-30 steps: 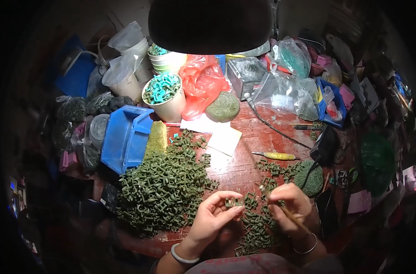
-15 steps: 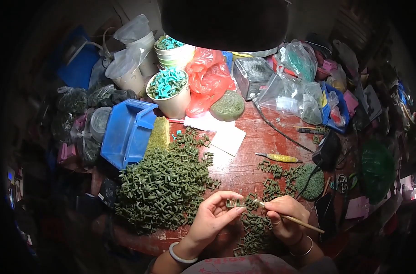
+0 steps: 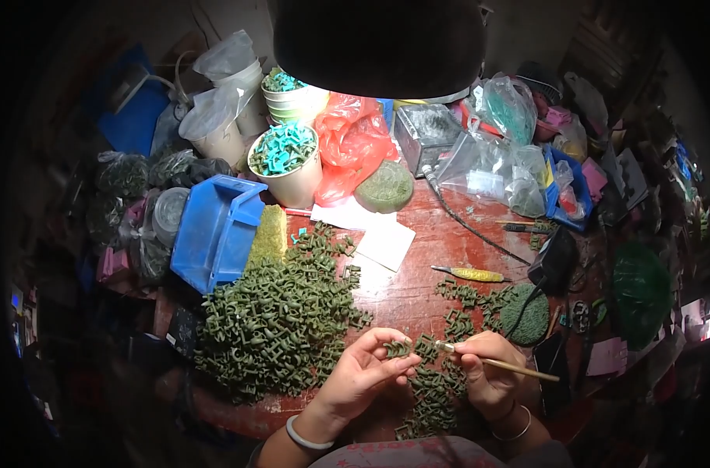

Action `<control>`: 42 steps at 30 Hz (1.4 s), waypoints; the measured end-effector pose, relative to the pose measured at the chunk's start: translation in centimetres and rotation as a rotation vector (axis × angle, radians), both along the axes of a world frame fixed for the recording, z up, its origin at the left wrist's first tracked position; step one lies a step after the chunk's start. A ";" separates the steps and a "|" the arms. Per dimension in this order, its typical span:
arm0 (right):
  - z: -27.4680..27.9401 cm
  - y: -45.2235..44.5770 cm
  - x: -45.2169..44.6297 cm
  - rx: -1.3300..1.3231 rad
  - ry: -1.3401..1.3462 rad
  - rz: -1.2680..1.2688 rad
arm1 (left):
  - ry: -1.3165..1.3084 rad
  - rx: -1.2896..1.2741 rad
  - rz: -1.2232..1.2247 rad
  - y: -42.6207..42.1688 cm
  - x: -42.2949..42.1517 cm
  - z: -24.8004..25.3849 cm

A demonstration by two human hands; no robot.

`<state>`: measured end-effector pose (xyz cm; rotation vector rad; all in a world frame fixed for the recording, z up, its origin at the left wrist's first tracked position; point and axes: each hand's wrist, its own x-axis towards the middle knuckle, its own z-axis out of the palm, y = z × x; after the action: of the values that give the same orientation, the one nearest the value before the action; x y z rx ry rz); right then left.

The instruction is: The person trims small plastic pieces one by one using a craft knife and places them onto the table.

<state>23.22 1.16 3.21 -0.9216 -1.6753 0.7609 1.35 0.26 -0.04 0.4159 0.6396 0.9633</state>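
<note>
My left hand (image 3: 364, 376) pinches a small dark green molded piece (image 3: 396, 349) between thumb and fingertips. Just right of it, another green part (image 3: 426, 348) shows; I cannot tell whether the two are joined. In my right hand (image 3: 490, 376) is a thin brush-like tool (image 3: 530, 370) with a wooden handle and a pale metal tip, gripped like a pen. Its tip points left, close to the green part. Below the hands lies a cluster of green pieces (image 3: 434, 402), and a large pile (image 3: 273, 327) spreads to the left.
A blue bin (image 3: 218, 234) and yellow-green sponge (image 3: 268, 238) border the pile. Behind stand a bucket (image 3: 292, 183) of turquoise and green pieces and a red bag (image 3: 351, 144). At right are a yellow-handled tool (image 3: 478, 274), round green pad (image 3: 525, 313) and black cable (image 3: 476, 225).
The tool's handle has swung up to lie flatter. The green piece in my left hand has turned slightly. The view has shifted a little.
</note>
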 end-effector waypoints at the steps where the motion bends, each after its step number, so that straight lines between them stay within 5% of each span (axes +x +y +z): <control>1: 0.0 -0.1 0.0 -0.034 0.016 -0.042 | -0.007 0.001 0.017 0.0 0.1 0.0; 12: 0.1 -0.3 0.1 -0.350 0.146 0.033 | 0.265 0.199 0.078 -0.4 0.9 0.8; 14: 0.1 -0.4 0.2 -0.400 0.203 -0.022 | 0.529 0.301 0.125 -0.5 1.0 0.3; 16: -0.2 -0.4 0.2 -0.299 0.312 -0.026 | 0.479 0.257 0.111 -0.6 1.1 0.6; 21: -0.1 0.3 -0.6 0.084 -0.125 0.129 | 0.361 0.225 0.107 -0.6 1.4 1.0; 42: 0.0 0.3 0.2 -0.168 -0.035 0.200 | 0.176 0.086 -0.026 -0.2 0.4 0.6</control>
<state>23.40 1.45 3.24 -0.8950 -1.7722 1.0378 1.75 0.10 0.54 0.5886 0.7523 0.9375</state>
